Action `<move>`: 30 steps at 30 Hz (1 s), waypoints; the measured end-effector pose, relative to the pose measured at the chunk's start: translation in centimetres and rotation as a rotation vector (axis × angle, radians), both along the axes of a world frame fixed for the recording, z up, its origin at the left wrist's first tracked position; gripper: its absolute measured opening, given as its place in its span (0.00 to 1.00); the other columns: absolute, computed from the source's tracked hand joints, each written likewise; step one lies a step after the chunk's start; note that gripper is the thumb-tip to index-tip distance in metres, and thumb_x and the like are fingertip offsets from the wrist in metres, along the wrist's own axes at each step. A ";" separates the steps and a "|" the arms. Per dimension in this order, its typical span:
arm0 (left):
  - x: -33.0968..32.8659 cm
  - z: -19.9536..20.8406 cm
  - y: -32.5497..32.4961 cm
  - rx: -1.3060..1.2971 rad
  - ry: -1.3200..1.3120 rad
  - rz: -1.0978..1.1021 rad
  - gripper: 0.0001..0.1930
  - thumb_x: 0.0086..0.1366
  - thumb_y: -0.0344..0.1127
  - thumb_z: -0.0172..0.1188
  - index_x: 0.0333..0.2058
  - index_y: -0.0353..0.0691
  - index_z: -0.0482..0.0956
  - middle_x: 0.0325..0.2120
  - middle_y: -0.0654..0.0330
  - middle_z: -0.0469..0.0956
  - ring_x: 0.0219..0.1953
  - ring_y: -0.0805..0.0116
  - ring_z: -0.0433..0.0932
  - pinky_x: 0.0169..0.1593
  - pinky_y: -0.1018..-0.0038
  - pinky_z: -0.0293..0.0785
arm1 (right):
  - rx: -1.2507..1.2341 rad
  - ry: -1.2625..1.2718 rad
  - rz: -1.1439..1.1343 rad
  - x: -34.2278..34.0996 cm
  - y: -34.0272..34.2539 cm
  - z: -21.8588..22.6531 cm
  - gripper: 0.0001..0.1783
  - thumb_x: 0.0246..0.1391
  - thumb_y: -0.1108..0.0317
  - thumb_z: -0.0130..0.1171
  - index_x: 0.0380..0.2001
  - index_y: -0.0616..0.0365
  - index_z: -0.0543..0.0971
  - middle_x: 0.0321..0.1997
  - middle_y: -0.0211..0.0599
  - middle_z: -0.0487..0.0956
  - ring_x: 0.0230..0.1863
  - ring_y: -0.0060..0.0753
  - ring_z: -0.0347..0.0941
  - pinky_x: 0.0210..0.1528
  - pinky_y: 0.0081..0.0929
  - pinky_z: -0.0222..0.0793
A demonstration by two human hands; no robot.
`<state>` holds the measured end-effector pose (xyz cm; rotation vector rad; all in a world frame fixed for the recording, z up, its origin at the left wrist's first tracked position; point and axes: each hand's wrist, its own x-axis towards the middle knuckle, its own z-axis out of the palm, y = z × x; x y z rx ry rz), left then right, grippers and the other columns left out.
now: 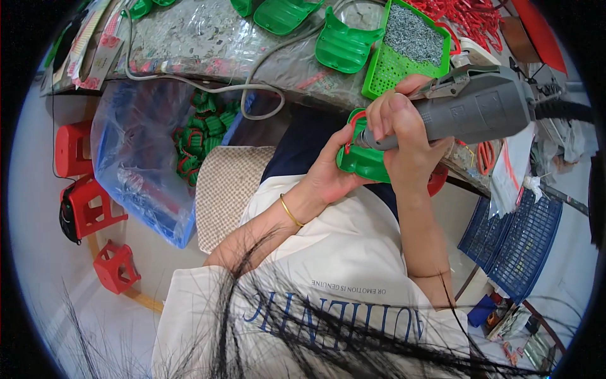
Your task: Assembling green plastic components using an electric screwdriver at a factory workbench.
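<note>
My left hand is closed around a curved green plastic shell with a red strap at its upper edge. My right hand grips a grey electric screwdriver, lying nearly level. Its tip points left to the shell, close to my left fingers; whether it touches a screw is hidden. Just beyond my hands, a bright green tray holds a heap of small silvery screws. More green shells lie on the worktable to the left of the tray.
A tangle of red straps lies at the far right. A grey cable loops over the table edge. On the left, a plastic-lined blue crate contains several green-and-red pieces. Red stools stand beyond it; blue baskets are at right.
</note>
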<state>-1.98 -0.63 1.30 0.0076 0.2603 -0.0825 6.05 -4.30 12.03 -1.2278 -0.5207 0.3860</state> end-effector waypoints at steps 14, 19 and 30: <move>-0.2 0.6 0.3 -0.081 0.073 0.015 0.29 0.64 0.52 0.53 0.59 0.48 0.60 0.55 0.56 0.67 0.55 0.59 0.70 0.55 0.57 0.69 | 0.026 -0.271 0.072 0.7 -0.5 -1.8 0.10 0.52 0.79 0.50 0.39 0.61 0.68 0.16 0.32 0.65 0.15 0.25 0.60 0.21 0.25 0.58; -2.6 2.3 3.4 0.297 0.076 0.067 0.30 0.63 0.49 0.55 0.60 0.46 0.58 0.54 0.56 0.68 0.53 0.59 0.72 0.55 0.56 0.70 | 0.182 -0.049 0.185 2.1 -1.1 2.7 0.14 0.53 0.72 0.54 0.43 0.59 0.67 0.17 0.30 0.65 0.16 0.23 0.60 0.22 0.25 0.57; -20.6 -8.3 19.4 1.323 0.893 0.214 0.31 0.62 0.47 0.58 0.60 0.41 0.61 0.51 0.55 0.72 0.51 0.64 0.73 0.52 0.66 0.71 | 0.123 -0.159 0.039 10.8 -2.9 8.6 0.18 0.55 0.69 0.56 0.47 0.63 0.67 0.25 0.32 0.68 0.28 0.27 0.67 0.35 0.27 0.66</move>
